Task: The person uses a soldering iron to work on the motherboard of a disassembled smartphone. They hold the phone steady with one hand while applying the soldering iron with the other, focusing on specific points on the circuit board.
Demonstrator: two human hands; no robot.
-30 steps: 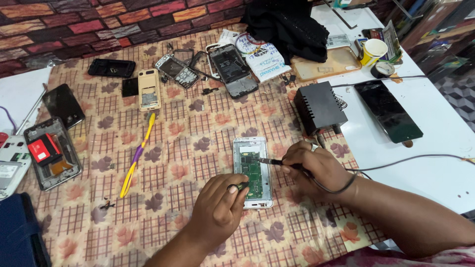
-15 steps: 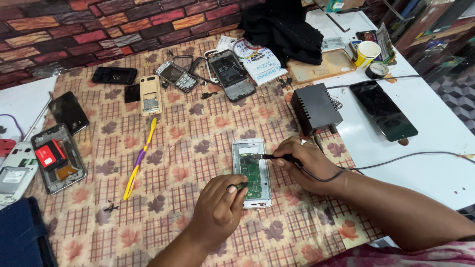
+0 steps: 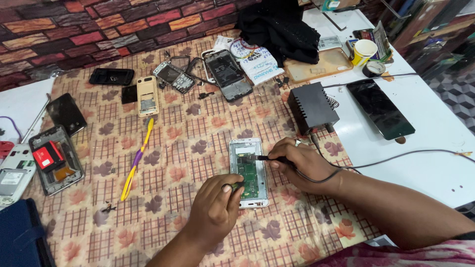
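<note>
Soldering underway: our right hand holds the iron on the phone's board, our left hand at seven o'clock pinching tweezers; next calls for steadiness.

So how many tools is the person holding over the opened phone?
2: a thin black corded tool in the right hand; a dark-handled one in the left hand.

Cloth, plastic, glass and bare circuit board

Matt printed tablecloth underneath; white plastic phone frame around a green, dull circuit board; glossy black glass tablet on smooth white table at right; matt black metal box; soft black cloth far.
</note>
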